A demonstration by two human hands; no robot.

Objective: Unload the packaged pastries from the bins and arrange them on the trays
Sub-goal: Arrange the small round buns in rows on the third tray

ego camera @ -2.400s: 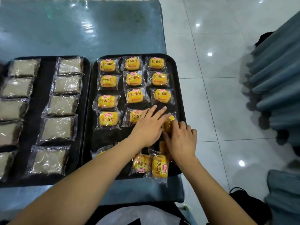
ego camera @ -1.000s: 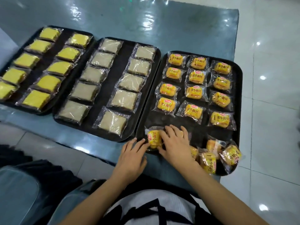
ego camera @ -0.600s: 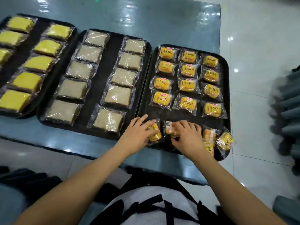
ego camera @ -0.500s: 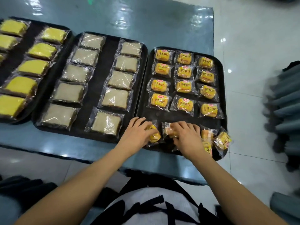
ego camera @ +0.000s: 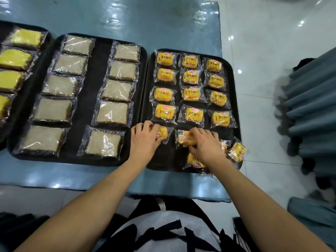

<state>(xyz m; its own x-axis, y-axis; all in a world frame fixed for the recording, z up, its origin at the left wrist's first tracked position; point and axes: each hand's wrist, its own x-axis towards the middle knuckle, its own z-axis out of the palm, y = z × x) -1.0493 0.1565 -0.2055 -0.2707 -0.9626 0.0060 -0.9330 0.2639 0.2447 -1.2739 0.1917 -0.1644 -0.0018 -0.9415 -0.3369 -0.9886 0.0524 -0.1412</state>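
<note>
Head view: right tray (ego camera: 235, 99) on the desk (ego camera: 163, 24), twelve wrapped yellow buns in rows just beyond the fingers. Left hand (ego camera: 145, 140), fingers curled over one bun packet (ego camera: 162, 132) at the near left; right hand (ego camera: 206, 144), fingers pinching an overturned packet (ego camera: 183, 138). Loose packets (ego camera: 237, 151) beside the right fingers; middle tray (ego camera: 94, 88) of pale cakes left of the left fingers.

Left arm: bare, stretched forward and slightly rightward.
Left hand (ego camera: 145, 140): palm down, fingers (ego camera: 143, 125) curled loosely, resting flat.
Right arm: bare, reaching forward and angled leftward.
Right hand (ego camera: 205, 144): palm down, fingers (ego camera: 195, 132) bent and bunched, pointing left.
Spacing: hands side by side, apart.
</note>
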